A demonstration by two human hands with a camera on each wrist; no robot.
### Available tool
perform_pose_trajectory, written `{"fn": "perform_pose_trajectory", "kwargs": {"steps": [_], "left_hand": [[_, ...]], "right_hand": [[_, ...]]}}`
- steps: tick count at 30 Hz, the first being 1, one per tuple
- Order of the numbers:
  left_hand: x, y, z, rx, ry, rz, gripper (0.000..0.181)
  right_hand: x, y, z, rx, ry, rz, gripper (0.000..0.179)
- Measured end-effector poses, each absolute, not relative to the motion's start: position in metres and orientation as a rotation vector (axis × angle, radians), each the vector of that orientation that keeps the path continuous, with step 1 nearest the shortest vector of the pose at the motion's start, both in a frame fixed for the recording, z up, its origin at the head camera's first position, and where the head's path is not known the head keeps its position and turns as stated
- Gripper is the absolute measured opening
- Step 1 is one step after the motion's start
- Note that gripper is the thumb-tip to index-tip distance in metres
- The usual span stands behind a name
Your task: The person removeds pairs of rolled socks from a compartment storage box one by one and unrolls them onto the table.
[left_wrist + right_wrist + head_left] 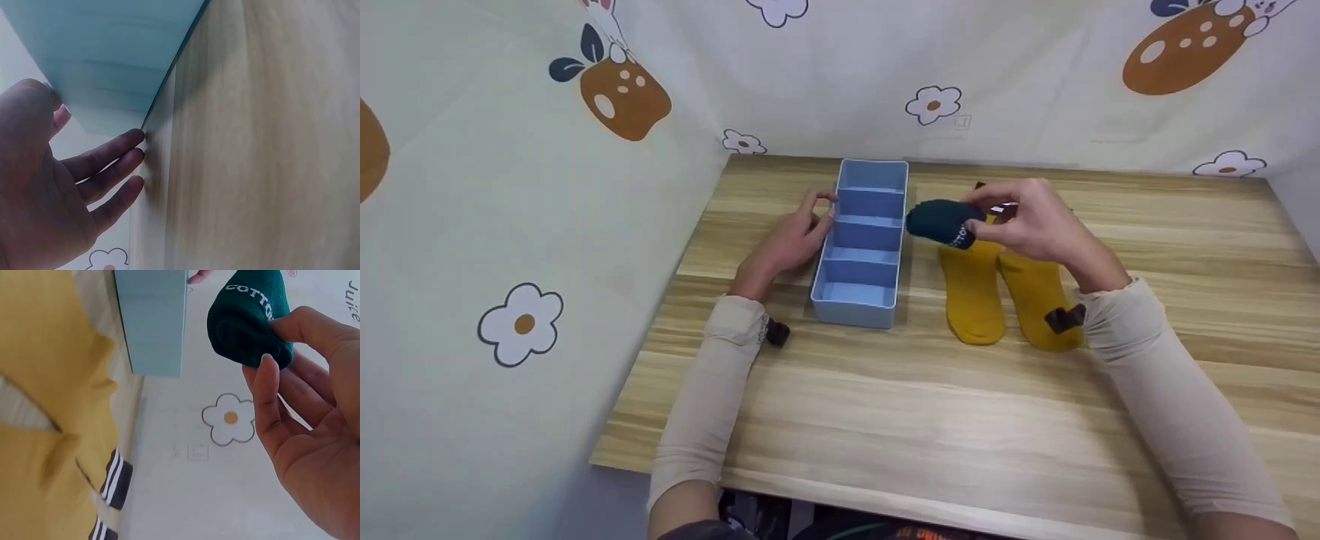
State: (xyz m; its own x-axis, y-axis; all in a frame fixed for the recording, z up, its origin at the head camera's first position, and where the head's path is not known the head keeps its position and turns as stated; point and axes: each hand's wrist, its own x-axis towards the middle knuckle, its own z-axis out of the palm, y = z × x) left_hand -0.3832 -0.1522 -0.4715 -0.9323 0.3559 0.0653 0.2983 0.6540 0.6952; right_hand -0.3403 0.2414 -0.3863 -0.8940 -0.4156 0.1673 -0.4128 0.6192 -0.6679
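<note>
My right hand [1031, 221] pinches a rolled dark green sock [941, 221] between thumb and fingers, held up just right of the blue organizer box [855, 313]. White lettering shows on the sock in the right wrist view, on the roll [244, 323]. Divided into several compartments in a row, the box stands on the table. My left hand [795, 236] is at the box's left side, thumb and index fingertip by the rim. In the left wrist view, the other fingers [115, 154] extend loosely beside the box's lower edge.
Two yellow socks [973, 300] lie flat side by side, right of the box and partly under my right hand and wrist. Their dark striped cuffs [118, 481] show in the right wrist view. Patterned curtain walls [840, 82] border the wooden table [885, 405] behind and left.
</note>
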Motion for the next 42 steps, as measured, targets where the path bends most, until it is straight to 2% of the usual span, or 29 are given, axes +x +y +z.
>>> {"fn": "perform_pose_trajectory", "kwargs": {"steps": [14, 32, 42], "left_hand": [[-0.386, -0.150, -0.475, 0.565, 2.797, 1.205, 0.039], [-0.380, -0.148, -0.474, 0.455, 2.816, 1.187, 0.042], [-0.380, -0.145, -0.468, 0.480, 2.874, 1.119, 0.040]], "right_hand": [[-0.323, 0.306, -0.396, -0.560, 2.822, -1.228, 0.028], [-0.298, 0.391, -0.416, -0.368, 2.853, -1.112, 0.031], [-0.298, 0.434, -0.432, -0.313, 2.879, -1.071, 0.032]]}}
